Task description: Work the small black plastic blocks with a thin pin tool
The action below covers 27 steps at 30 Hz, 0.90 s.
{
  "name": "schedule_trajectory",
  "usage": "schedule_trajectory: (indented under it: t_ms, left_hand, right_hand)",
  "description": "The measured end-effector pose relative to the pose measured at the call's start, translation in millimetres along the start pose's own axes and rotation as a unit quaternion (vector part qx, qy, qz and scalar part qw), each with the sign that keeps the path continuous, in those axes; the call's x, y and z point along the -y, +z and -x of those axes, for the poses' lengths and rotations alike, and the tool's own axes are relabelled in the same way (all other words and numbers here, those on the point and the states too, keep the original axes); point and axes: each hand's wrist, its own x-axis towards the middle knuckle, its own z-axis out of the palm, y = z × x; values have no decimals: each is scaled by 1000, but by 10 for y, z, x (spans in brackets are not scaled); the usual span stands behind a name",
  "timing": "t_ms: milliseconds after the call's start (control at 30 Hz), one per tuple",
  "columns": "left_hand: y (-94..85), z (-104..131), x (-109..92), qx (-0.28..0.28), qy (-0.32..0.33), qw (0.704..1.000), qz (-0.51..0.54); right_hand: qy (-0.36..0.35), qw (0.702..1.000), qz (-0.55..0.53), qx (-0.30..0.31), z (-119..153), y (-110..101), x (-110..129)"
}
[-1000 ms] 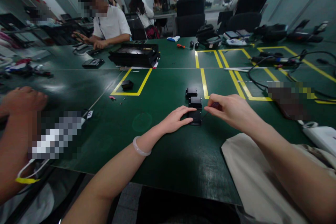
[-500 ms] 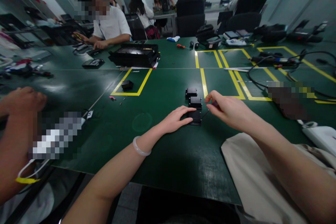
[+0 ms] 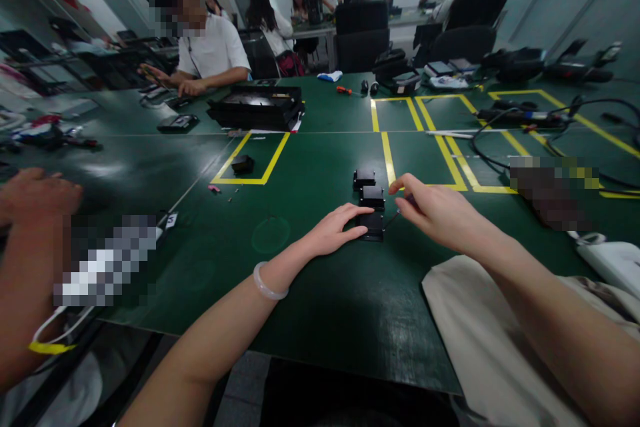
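Three small black blocks with silver screws on their sides stand in a line on the green table. My left hand (image 3: 336, 229) grips the nearest block (image 3: 371, 224), fingers over its far side and thumb at its near side. Just beyond it is the middle block (image 3: 372, 196), and past that the far block (image 3: 365, 177). My right hand (image 3: 431, 208) is closed round a thin screwdriver (image 3: 393, 221), most of it hidden in the fingers. Its slim dark shaft slants down to the right side of the nearest block.
Another black block (image 3: 243, 163) lies inside yellow tape at the left. A black case (image 3: 256, 107) and an orange screwdriver (image 3: 344, 90) are farther back. Beige cloth (image 3: 453, 313) covers the right front edge. A co-worker's arm (image 3: 35, 240) rests at the left; another person sits opposite.
Very little differs. The view has tilted slightly, and my right fingers have shifted a touch around the screwdriver. The blocks and my left hand stay in place.
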Motion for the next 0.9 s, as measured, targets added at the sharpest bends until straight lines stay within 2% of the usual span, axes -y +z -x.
schedule_trajectory:
  t_ms: [267, 467, 700, 900]
  left_hand:
    - [-3, -1, -8, 1, -6, 1000, 1]
    - [-17, -2, -32, 3, -11, 1000, 2]
    - [-14, 0, -29, 0, -9, 1000, 5]
    - [-18, 0, -29, 0, -4, 1000, 8]
  right_hand:
    - [17, 998, 55, -8, 7, -12, 50]
    - [-5, 1000, -1, 2, 23, -23, 65]
    - [21, 999, 45, 1, 4, -3, 30]
    - [-6, 1000, -19, 14, 17, -15, 35]
